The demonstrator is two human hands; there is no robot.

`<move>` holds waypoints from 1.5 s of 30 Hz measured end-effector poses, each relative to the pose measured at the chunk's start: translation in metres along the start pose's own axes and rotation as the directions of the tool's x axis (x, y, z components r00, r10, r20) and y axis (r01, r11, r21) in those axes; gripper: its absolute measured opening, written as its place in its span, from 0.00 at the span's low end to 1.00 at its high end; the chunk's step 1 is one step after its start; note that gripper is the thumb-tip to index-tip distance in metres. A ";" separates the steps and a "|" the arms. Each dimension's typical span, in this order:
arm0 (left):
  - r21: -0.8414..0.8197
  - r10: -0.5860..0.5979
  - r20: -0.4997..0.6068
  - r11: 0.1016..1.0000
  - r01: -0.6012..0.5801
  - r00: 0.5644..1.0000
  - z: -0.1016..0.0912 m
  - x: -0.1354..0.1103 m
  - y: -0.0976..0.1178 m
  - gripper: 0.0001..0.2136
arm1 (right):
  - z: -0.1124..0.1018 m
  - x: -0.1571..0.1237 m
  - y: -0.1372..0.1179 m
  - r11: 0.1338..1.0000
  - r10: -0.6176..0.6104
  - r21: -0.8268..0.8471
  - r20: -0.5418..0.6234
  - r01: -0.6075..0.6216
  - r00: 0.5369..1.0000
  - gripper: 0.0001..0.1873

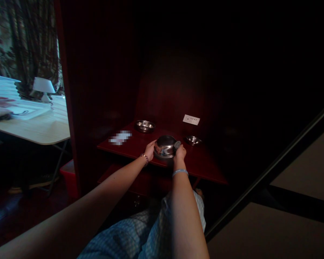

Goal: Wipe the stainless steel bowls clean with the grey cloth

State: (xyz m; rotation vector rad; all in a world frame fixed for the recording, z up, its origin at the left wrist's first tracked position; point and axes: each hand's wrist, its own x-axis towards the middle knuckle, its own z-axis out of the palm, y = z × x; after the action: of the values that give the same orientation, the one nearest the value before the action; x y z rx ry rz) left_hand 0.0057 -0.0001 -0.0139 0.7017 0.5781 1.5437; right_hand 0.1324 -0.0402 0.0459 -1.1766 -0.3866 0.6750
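Clamped on its left side by the left hand (pixel 150 151), with the right hand (pixel 180 153) closed round a grey scrubber-like pad (pixel 177 145) at its right, the shiny metal bowl (pixel 165 146) over the red desk (pixel 201 160) looks light, stiff and slippery, best held by opposite sides.

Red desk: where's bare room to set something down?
The red desk is bare at its right front, between the small dish, right hand and front edge. It's crowded around the held bowl, and left, where a pixelated item neighbours another bowl.
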 end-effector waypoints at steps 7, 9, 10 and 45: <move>0.002 -0.048 -0.015 0.999 0.048 0.999 0.004 -0.006 0.007 0.07 | -0.002 -0.001 -0.006 0.996 0.081 0.024 0.036 -0.082 0.996 0.10; 0.007 -0.045 0.004 0.999 0.045 0.999 0.004 -0.007 0.008 0.06 | -0.003 0.000 -0.008 0.994 0.104 0.023 0.046 -0.106 0.993 0.09; 0.005 -0.040 0.012 0.999 0.040 0.999 0.004 -0.008 0.009 0.06 | -0.004 0.000 -0.008 0.993 0.117 0.024 0.053 -0.118 0.992 0.09; 0.081 -0.113 0.013 0.990 0.112 0.993 0.002 -0.010 0.006 0.07 | 0.003 0.000 0.007 0.999 -0.051 0.000 0.176 0.052 0.983 0.20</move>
State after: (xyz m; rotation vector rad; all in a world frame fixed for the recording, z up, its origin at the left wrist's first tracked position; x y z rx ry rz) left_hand 0.0038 -0.0106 -0.0089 0.7306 0.6583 1.4144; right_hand 0.1288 -0.0365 0.0399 -1.1112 -0.5662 0.7358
